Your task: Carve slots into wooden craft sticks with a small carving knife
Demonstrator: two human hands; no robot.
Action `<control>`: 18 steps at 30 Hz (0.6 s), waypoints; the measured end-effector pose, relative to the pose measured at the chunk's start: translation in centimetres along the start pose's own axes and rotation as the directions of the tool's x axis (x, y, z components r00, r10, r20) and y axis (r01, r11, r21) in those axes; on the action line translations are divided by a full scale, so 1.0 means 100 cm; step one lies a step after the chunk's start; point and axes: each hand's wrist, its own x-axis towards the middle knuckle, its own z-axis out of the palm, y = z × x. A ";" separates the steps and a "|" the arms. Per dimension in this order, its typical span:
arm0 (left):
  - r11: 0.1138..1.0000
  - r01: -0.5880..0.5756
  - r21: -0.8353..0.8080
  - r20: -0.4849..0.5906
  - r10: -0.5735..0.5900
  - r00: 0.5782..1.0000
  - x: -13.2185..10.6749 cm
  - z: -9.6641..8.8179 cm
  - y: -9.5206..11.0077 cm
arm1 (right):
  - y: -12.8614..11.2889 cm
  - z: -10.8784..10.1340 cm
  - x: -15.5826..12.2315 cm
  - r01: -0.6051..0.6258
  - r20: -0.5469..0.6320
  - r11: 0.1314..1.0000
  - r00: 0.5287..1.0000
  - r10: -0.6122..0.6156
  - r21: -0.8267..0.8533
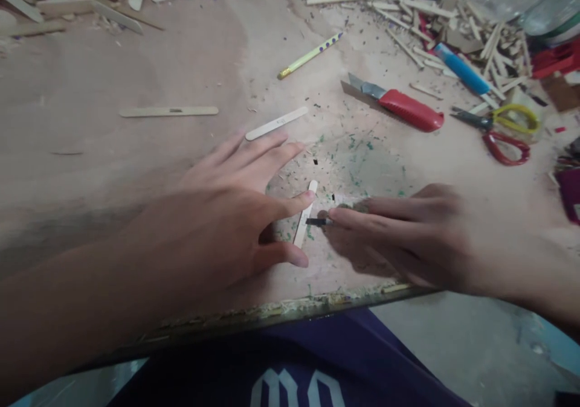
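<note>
- We note the left hand (244, 183) spread wide on the near part of the worktop (154, 63), fingers fanned apart toward the far side and the right.
- Its index fingertip rests on a short wooden stick (306, 212), which lies aslant between the two hands; the thumb tip is at the stick's near end (whether it presses there, we cannot tell).
- We see the right hand (399, 232) closed around a slim dark blade (316, 221), pointing left, its tip at the middle of the stick. Most of what the fingers grip is hidden from us.
- Just beyond the left fingers we record a marked stick (281, 122); farther left lies another pale stick (170, 112) with a dark mark at its middle.
- Green flecks (362, 144) are scattered about the work area, mostly beyond and between the hands.
- On the far side we find a yellow pencil (310, 56) with purple dots; right of it, a red-handled cutter (410, 108) with its blade out, then scissors (510, 132) with one yellow and one red loop.
- At far right we log a heap of sticks (496, 44), a blue-handled tool (462, 69) lying at its edge.
</note>
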 end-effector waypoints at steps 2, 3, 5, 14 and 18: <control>0.999 0.030 -0.013 -0.034 -0.031 0.999 0.001 0.000 0.002 | -0.003 -0.002 0.005 -0.096 0.032 0.983 0.995 0.092 0.158; 0.999 0.040 -0.013 -0.041 -0.041 0.998 0.001 -0.001 0.004 | -0.006 -0.002 0.007 -0.144 0.043 0.965 0.990 0.137 0.220; 1.000 0.024 0.009 -0.025 -0.024 0.999 0.002 -0.002 0.006 | -0.011 -0.004 0.012 -0.235 0.061 0.925 0.972 0.227 0.299; 0.999 -0.029 0.031 -0.066 0.031 0.997 0.003 0.002 0.001 | -0.012 0.000 0.009 -0.162 0.007 0.961 0.986 0.164 0.223; 0.999 -0.020 0.035 -0.073 0.023 0.997 0.002 0.004 0.000 | -0.012 0.010 -0.001 -0.067 -0.095 0.996 0.993 0.072 0.063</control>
